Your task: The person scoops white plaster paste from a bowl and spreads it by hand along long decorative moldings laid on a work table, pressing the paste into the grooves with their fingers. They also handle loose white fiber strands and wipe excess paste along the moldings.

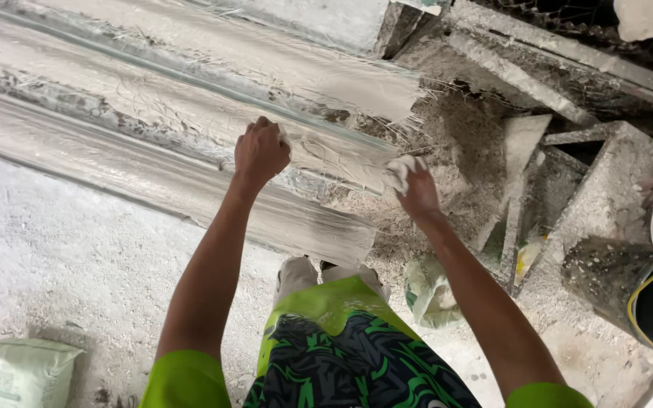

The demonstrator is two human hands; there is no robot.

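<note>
A long white plaster moulding [153,113] with fibre strands lies across a bench, running from upper left to centre. My left hand [260,151] is closed into a fist and presses on its ridged surface, with a bit of white plaster showing at the fingers. My right hand [416,189] grips a wad of wet white plaster [400,171] at the ragged right end of the moulding.
A dark plaster-spattered bucket [636,291] stands at the right. A pale green sack [30,372] sits at the bottom left, and a crumpled bag [426,291] lies by my legs. Crusted metal frames [568,57] fill the upper right. The floor [62,257] is white with plaster dust.
</note>
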